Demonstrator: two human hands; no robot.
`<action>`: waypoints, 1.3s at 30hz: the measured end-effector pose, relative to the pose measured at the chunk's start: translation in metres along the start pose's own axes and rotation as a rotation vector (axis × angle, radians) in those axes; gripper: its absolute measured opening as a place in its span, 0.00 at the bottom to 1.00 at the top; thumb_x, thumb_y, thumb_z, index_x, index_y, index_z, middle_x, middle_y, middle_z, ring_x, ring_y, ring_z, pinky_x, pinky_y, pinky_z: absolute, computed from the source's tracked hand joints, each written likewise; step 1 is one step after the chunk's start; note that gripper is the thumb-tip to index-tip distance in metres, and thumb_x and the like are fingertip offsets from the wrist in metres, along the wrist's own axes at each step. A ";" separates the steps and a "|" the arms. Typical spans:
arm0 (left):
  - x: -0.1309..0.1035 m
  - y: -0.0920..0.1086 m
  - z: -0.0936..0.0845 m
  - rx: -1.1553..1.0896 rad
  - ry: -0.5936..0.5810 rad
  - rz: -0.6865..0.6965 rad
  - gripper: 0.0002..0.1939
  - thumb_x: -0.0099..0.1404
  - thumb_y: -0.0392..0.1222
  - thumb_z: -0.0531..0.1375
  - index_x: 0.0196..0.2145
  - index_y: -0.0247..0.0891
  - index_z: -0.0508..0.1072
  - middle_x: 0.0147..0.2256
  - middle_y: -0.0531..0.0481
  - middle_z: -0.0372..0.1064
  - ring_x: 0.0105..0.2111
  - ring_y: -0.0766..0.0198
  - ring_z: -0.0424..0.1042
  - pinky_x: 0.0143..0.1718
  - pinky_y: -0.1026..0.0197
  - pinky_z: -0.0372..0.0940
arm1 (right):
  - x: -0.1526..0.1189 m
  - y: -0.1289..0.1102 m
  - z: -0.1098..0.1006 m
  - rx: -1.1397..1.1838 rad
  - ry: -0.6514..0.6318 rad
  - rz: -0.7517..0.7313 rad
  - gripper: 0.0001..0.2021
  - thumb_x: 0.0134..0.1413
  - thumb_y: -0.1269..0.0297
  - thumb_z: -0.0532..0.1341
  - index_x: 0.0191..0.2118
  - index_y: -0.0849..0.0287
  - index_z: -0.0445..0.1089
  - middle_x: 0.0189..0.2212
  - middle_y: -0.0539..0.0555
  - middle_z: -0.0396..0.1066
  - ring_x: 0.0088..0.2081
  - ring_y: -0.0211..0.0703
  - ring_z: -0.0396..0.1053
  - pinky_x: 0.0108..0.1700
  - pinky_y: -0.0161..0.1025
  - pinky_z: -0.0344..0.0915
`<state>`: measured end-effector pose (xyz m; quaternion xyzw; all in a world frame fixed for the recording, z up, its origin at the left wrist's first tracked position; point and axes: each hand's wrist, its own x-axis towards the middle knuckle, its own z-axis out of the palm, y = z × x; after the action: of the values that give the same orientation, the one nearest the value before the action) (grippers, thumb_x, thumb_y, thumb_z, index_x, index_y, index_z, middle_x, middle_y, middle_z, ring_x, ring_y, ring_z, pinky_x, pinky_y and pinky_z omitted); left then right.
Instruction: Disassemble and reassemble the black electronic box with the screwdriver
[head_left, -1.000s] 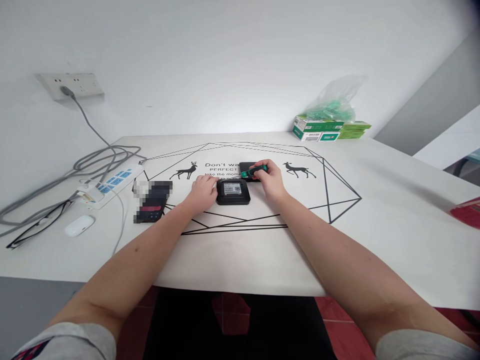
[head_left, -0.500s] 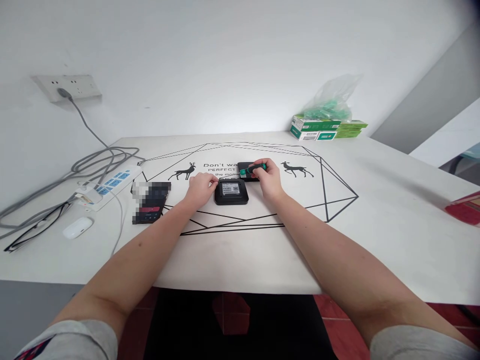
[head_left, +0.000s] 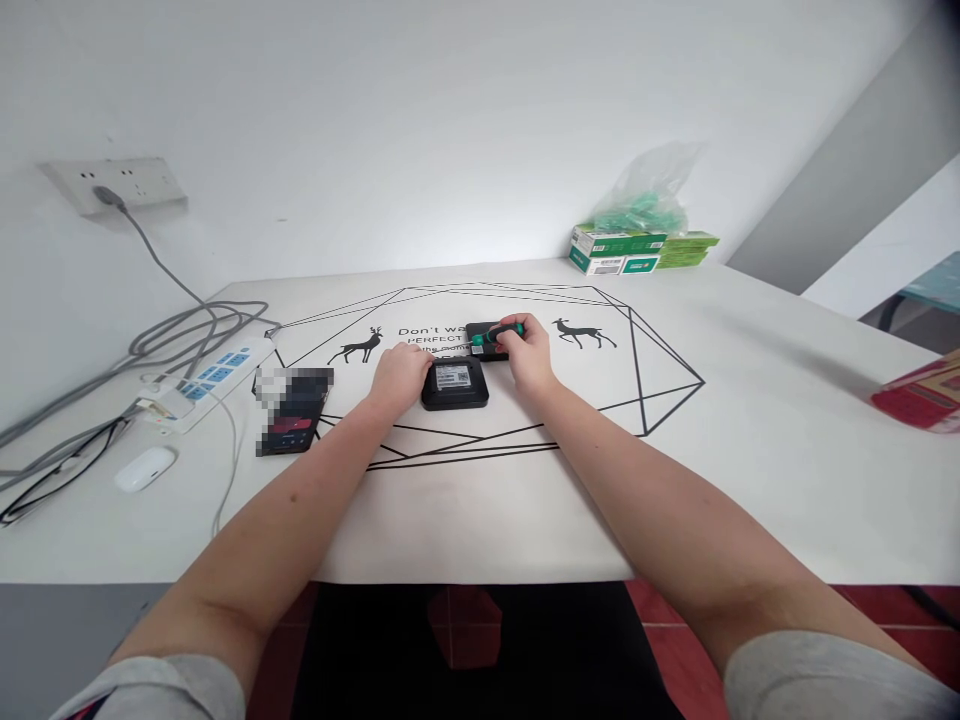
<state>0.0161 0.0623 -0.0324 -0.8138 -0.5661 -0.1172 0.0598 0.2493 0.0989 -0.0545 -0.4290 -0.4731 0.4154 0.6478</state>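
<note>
My right hand (head_left: 529, 355) is closed around a green-and-black screwdriver (head_left: 511, 332), held nearly level. Its thin shaft points left, toward the fingertips of my left hand (head_left: 401, 375). That hand is closed, with thumb and fingers together at the back left corner of a black square device (head_left: 455, 393). Whatever the left fingers pinch, if anything, is too small to make out. The device lies flat with a white printed label (head_left: 453, 377) facing up. Behind it, partly under my right hand, lies a second black square piece (head_left: 480, 331).
To the left lie a phone (head_left: 296, 412), a white earbud case (head_left: 145, 468), glasses (head_left: 64, 475) and a power strip (head_left: 217, 380) with grey cables. Green-and-white boxes (head_left: 619, 243) under a plastic bag (head_left: 645, 195) stand at the back right. A red box (head_left: 919, 395) sits at the right edge.
The whole view has shifted slightly. My left fingers have moved in closer to the device's back left corner, and the screwdriver's shaft now shows, pointing at them.
</note>
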 end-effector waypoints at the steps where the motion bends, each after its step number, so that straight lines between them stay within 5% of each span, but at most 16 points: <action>1: 0.000 0.000 0.000 0.007 0.000 0.004 0.19 0.81 0.35 0.54 0.49 0.41 0.87 0.48 0.41 0.83 0.51 0.45 0.77 0.52 0.48 0.69 | 0.000 0.000 0.000 0.001 0.003 0.002 0.13 0.43 0.63 0.64 0.39 0.51 0.68 0.37 0.49 0.79 0.37 0.45 0.73 0.44 0.47 0.73; 13: 0.000 -0.001 0.000 -0.024 0.008 0.005 0.20 0.79 0.33 0.54 0.52 0.41 0.86 0.50 0.40 0.83 0.53 0.45 0.77 0.53 0.47 0.70 | 0.001 0.002 -0.004 -0.025 -0.018 -0.020 0.14 0.43 0.61 0.64 0.40 0.51 0.68 0.39 0.50 0.78 0.38 0.45 0.73 0.44 0.47 0.73; 20: -0.013 -0.034 -0.005 -0.028 0.106 -0.207 0.23 0.75 0.28 0.54 0.55 0.41 0.85 0.53 0.38 0.82 0.55 0.43 0.76 0.57 0.45 0.69 | -0.003 0.002 -0.005 -0.040 -0.126 -0.035 0.18 0.47 0.58 0.70 0.44 0.49 0.67 0.35 0.47 0.74 0.36 0.45 0.73 0.46 0.50 0.75; 25: -0.023 -0.049 -0.009 -0.028 0.046 -0.285 0.18 0.74 0.31 0.57 0.49 0.42 0.87 0.51 0.38 0.81 0.54 0.42 0.76 0.56 0.46 0.71 | -0.025 -0.001 0.010 -0.175 -0.281 -0.156 0.19 0.52 0.53 0.72 0.48 0.49 0.70 0.39 0.50 0.76 0.41 0.49 0.75 0.51 0.53 0.75; 31: -0.025 -0.041 -0.007 -0.014 0.004 -0.291 0.20 0.74 0.29 0.57 0.51 0.41 0.86 0.54 0.37 0.80 0.56 0.42 0.74 0.57 0.45 0.70 | -0.042 -0.006 0.017 -0.317 -0.399 -0.210 0.18 0.56 0.52 0.70 0.51 0.49 0.72 0.44 0.54 0.80 0.44 0.53 0.79 0.53 0.57 0.75; 39: -0.028 -0.035 0.003 -0.032 0.043 -0.232 0.22 0.70 0.26 0.54 0.49 0.40 0.86 0.51 0.36 0.80 0.54 0.41 0.73 0.56 0.41 0.70 | -0.040 -0.007 0.017 -0.239 -0.353 -0.140 0.19 0.53 0.52 0.72 0.49 0.50 0.71 0.45 0.54 0.81 0.45 0.53 0.79 0.56 0.58 0.75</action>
<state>-0.0253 0.0503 -0.0434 -0.7410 -0.6530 -0.1499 0.0450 0.2255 0.0621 -0.0554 -0.3896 -0.6536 0.3789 0.5268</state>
